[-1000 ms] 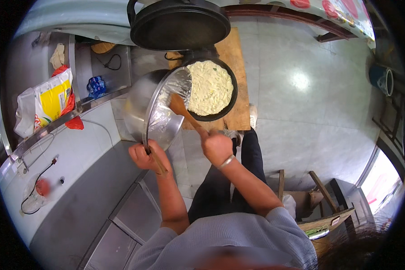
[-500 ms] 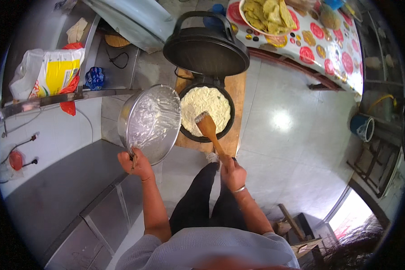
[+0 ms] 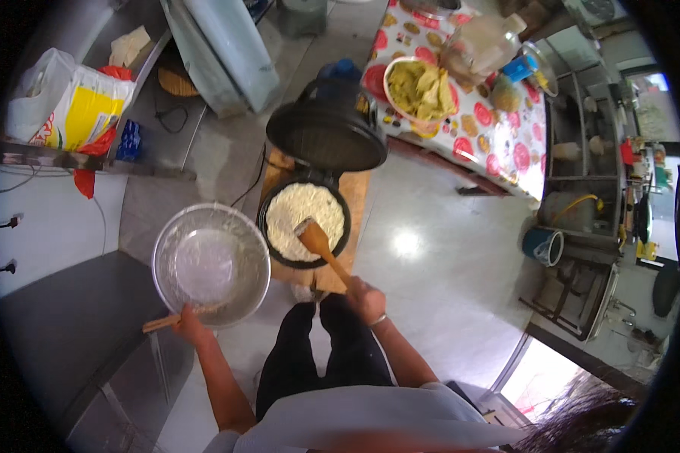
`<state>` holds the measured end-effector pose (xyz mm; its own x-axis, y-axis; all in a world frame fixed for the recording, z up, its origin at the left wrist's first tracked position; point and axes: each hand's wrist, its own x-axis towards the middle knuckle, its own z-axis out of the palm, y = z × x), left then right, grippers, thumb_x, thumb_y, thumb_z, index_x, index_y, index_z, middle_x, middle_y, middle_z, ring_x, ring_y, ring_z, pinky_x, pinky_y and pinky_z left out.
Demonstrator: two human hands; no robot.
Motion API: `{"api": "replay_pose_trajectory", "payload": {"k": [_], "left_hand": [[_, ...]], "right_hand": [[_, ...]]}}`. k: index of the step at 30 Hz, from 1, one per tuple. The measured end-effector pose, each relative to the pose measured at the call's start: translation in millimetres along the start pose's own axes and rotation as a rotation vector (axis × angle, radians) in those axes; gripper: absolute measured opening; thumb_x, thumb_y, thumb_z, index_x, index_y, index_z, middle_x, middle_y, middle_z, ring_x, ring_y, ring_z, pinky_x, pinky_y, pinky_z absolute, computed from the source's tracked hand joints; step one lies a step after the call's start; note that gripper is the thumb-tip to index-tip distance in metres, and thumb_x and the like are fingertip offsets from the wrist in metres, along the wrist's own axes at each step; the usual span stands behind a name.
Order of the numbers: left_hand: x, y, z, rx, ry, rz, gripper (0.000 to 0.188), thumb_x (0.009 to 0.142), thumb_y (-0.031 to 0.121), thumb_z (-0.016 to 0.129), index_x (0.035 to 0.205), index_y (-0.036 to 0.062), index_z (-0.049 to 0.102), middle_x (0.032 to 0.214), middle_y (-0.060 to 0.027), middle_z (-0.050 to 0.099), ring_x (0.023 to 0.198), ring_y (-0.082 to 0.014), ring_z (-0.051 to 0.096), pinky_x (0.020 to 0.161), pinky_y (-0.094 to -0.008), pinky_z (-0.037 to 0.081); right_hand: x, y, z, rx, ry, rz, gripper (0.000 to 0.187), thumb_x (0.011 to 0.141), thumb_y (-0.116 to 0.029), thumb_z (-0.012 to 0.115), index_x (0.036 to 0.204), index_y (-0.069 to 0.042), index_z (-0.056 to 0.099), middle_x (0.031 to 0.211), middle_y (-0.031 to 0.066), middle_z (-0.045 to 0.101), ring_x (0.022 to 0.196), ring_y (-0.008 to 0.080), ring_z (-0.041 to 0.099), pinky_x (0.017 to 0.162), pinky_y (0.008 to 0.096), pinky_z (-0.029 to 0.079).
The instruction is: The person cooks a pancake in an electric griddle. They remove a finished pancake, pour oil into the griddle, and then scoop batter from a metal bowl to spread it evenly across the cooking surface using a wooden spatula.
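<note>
My left hand (image 3: 191, 326) grips the rim of a large metal basin (image 3: 204, 264), smeared inside with pale batter. A pair of wooden chopsticks (image 3: 159, 324) is pinched in that same hand. In my right hand (image 3: 366, 300) is a wooden spatula (image 3: 326, 248), its batter-tipped blade over the pale, lumpy dough (image 3: 295, 208). The dough covers the round pan of a black electric griddle (image 3: 344, 232). Its lid (image 3: 325, 140) stands raised on the far side.
The griddle rests on a wooden board (image 3: 355, 204). At the back right, a patterned table (image 3: 499, 140) carries a bowl of yellowish flatbread pieces (image 3: 419, 89). A counter (image 3: 11, 317) runs along the left, below a shelf with a yellow-and-white bag (image 3: 91, 109). A blue bucket (image 3: 542, 246) stands at right.
The basin has moved left and down, from tilted beside the griddle to nearly level. The spatula stays over the dough. The whole view has shifted, showing more of the room at right.
</note>
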<state>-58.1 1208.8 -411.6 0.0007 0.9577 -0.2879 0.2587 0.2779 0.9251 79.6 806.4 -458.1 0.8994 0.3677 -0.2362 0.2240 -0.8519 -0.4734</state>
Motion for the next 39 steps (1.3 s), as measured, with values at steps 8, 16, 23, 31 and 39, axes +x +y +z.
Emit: {"api": "replay_pose_trajectory", "payload": {"k": [8, 16, 23, 31, 39], "left_hand": [[-18, 0, -39, -0.097, 0.095, 0.015, 0.024, 0.076, 0.0, 0.062, 0.099, -0.0065, 0.057, 0.1, -0.0133, 0.061, 0.085, -0.0214, 0.061, 0.074, -0.0344, 0.051], [-119, -17, -56, -0.15, 0.298, -0.065, 0.027, 0.077, 0.0, 0.06, 0.103, -0.0036, 0.054, 0.104, -0.013, 0.059, 0.088, -0.0225, 0.06, 0.078, -0.0368, 0.051], [-220, -54, -67, -0.26, 0.475, -0.012, 0.02, 0.079, -0.004, 0.055, 0.098, -0.0028, 0.058, 0.094, -0.011, 0.061, 0.082, -0.0209, 0.061, 0.073, -0.0344, 0.052], [-286, -75, -32, -0.273, 0.571, -0.159, 0.017, 0.077, -0.003, 0.057, 0.094, -0.0033, 0.059, 0.091, -0.0086, 0.06, 0.075, -0.0182, 0.059, 0.068, -0.0336, 0.05], [-331, -105, -40, -0.398, 0.694, -0.129, 0.011, 0.078, 0.001, 0.061, 0.088, -0.0007, 0.056, 0.085, -0.0054, 0.059, 0.073, -0.0142, 0.053, 0.067, -0.0315, 0.046]], "right_hand": [[47, -33, -59, 0.085, 0.123, -0.272, 0.044, 0.075, -0.017, 0.07, 0.114, -0.006, 0.054, 0.077, 0.0139, 0.063, 0.063, 0.0334, 0.062, 0.054, 0.042, 0.05], [94, 30, -34, -0.028, -0.094, -0.379, 0.046, 0.079, -0.027, 0.067, 0.119, -0.008, 0.053, 0.076, 0.0125, 0.063, 0.057, 0.03, 0.061, 0.047, 0.0407, 0.047], [92, 65, -71, 0.069, -0.196, -0.508, 0.046, 0.078, -0.024, 0.068, 0.119, -0.007, 0.053, 0.074, 0.0138, 0.063, 0.059, 0.0317, 0.062, 0.049, 0.0414, 0.049], [128, 84, -72, 0.005, -0.306, -0.591, 0.041, 0.08, -0.015, 0.066, 0.117, -0.005, 0.052, 0.073, 0.0167, 0.063, 0.064, 0.0346, 0.062, 0.053, 0.041, 0.05], [45, 50, -131, 0.239, -0.492, -0.71, 0.041, 0.078, -0.015, 0.069, 0.115, -0.003, 0.058, 0.082, 0.0183, 0.066, 0.068, 0.0336, 0.065, 0.059, 0.0385, 0.053]]}}
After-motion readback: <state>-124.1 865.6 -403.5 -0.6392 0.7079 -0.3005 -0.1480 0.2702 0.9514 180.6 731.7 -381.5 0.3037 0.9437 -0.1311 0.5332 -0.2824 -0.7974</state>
